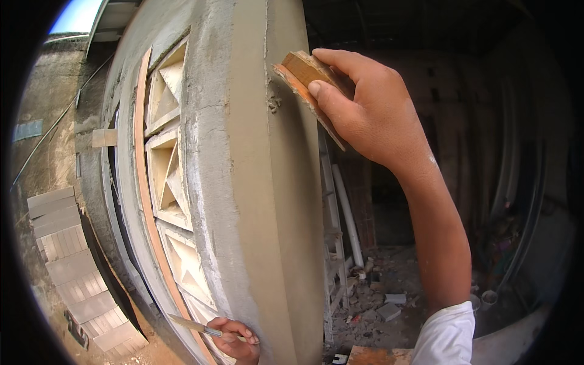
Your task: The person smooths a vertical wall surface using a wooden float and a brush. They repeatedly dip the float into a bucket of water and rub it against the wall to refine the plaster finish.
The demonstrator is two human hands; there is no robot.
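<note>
My right hand [368, 100] is raised high, its thumb and fingers closed around the wooden back of a plastering float [304, 72]. The float tilts near the upper part of a freshly plastered column [258, 176], by its corner edge; I cannot tell whether it touches. A small rough lump of mortar [274, 104] sticks to the column just below the float. Low down, my left hand [236, 339] is closed on a narrow-bladed trowel [193, 324]. Its blade points left, in front of the patterned vent blocks.
Cream vent blocks [170, 176] run up the wall left of the column, with a long wooden batten [146, 182] alongside. Stacked grey blocks or tiles [73, 261] lie further left. To the right, a dim room holds a ladder [331, 243], a white pipe [347, 207] and rubble [377, 304].
</note>
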